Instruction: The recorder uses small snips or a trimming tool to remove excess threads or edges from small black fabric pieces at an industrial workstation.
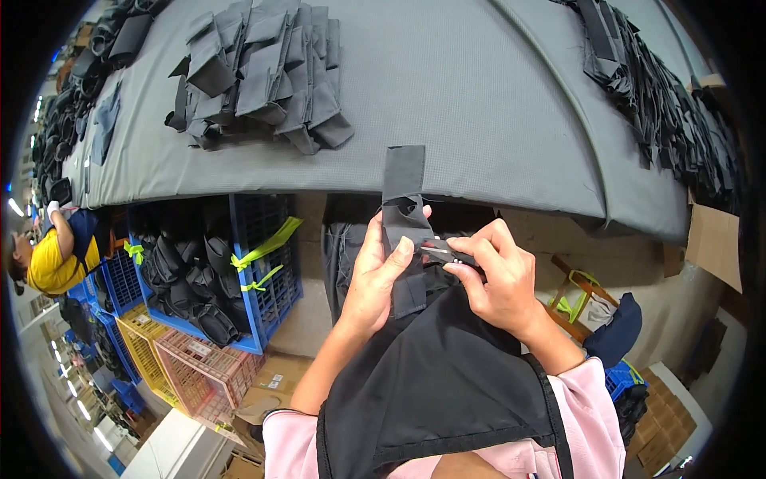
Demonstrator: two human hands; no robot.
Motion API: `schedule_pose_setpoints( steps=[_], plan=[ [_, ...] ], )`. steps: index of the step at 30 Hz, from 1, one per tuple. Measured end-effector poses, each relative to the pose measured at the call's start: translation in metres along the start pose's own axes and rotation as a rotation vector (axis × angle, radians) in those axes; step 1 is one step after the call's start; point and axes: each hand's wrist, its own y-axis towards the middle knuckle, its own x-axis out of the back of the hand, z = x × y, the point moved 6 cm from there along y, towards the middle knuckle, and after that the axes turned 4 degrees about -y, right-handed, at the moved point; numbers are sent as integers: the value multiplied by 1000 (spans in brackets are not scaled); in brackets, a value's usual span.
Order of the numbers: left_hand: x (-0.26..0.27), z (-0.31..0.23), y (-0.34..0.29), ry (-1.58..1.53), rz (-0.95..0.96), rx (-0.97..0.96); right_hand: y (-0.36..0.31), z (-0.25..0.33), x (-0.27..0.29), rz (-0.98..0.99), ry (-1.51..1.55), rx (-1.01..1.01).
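My left hand [373,275] grips a dark grey fabric strip [405,172], its thumb pressed on the front and its fingers behind. The strip hangs upright in front of the table edge, with a fold or opening around its middle and a few loose threads. Small dark thread snips [448,252] with thin metal blades are pinched in my right hand [501,279]. Their tips point left and meet the strip's right edge beside my left thumb. Below, a black apron [447,383] covers my lap.
A grey padded table [471,96] lies ahead, bearing stacked sewn fabric pieces [271,76] at left and a heap of dark strips [654,120] at right. A blue crate [259,319] of black items and a pink crate [199,363] stand left. A person in yellow [56,255] is far left.
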Motion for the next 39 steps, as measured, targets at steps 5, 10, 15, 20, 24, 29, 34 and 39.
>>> schedule_pose_setpoints(
  steps=[5,10,15,20,24,29,34,39],
  plan=[
    [0,-1,-2,42,-7,-21,3,-1,-6,66,-2,-3],
    [2,1,-3,62,-9,-26,2,-4,-10,37,69,-44],
    [2,1,-3,69,-10,-20,2,0,-8,8,-14,-3],
    [2,5,-4,11,-23,62,0,1,-6,-46,-63,52],
    [1,2,-3,25,-38,67,-2,-4,-2,-82,16,-11],
    [4,2,-4,37,-53,43,5,0,-6,57,3,28],
    [6,5,-8,104,-45,154,7,-2,-2,71,97,-24],
    [7,8,-10,266,143,238,15,-2,-9,257,131,31]
  ],
)
